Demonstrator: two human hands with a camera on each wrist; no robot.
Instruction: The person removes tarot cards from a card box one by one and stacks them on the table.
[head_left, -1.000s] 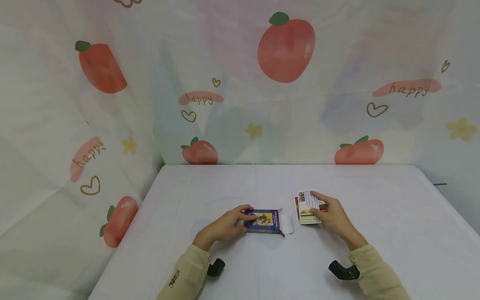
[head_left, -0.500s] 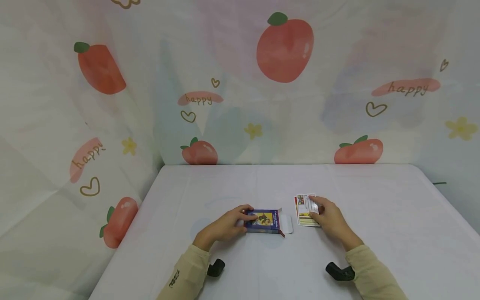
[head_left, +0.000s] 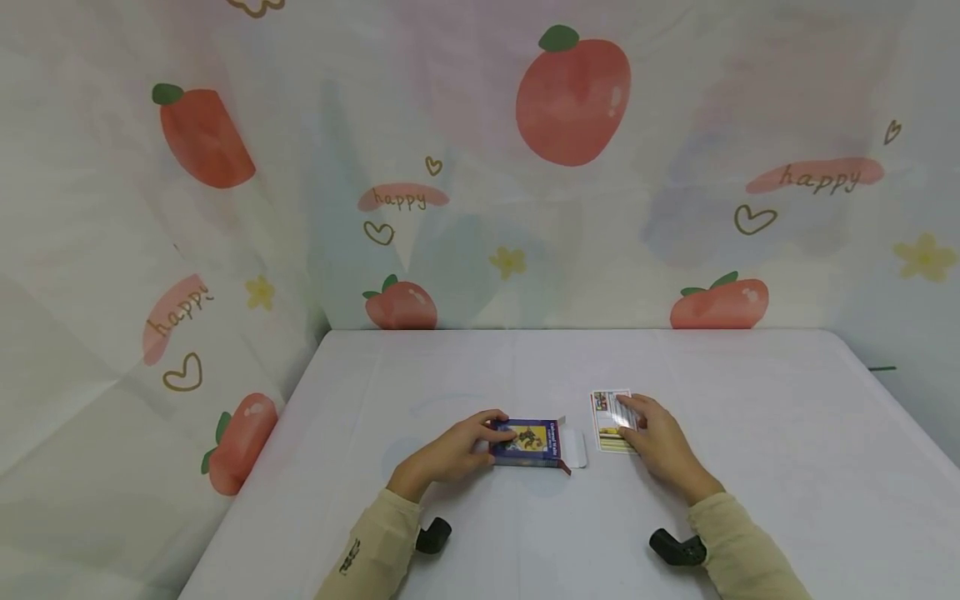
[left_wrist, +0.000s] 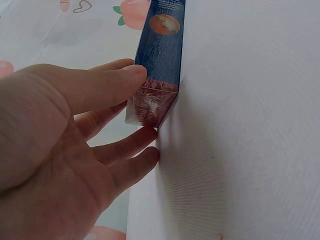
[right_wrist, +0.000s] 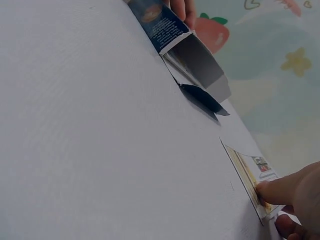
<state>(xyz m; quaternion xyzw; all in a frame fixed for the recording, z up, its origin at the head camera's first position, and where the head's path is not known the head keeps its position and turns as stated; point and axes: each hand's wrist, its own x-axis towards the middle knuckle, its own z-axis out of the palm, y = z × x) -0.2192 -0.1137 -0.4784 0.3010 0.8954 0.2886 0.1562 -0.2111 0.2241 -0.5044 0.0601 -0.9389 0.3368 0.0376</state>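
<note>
A dark blue card box [head_left: 528, 439] lies on the table, its flap end facing right. My left hand [head_left: 453, 450] holds the box's left end; in the left wrist view the thumb [left_wrist: 117, 82] lies along one side and fingers reach round the other. Just right of the flaps, my right hand [head_left: 663, 446] pinches the right edge of a few printed cards [head_left: 609, 421], stacked and low over the cloth. The right wrist view looks into the box's open mouth [right_wrist: 192, 57], apart from the cards [right_wrist: 245, 170]. How many cards there are I cannot tell.
A white cloth [head_left: 510, 533] covers the table. Behind it and to the left hang sheets [head_left: 480, 242] printed with fruit, hearts and "happy". One black curved piece [head_left: 433, 536] sits by the left sleeve, another [head_left: 677, 547] by the right sleeve.
My right hand has come slightly left and nearer with the cards. The red-edged card that stuck out at their left is now out of sight. Left hand and box stay put.
</note>
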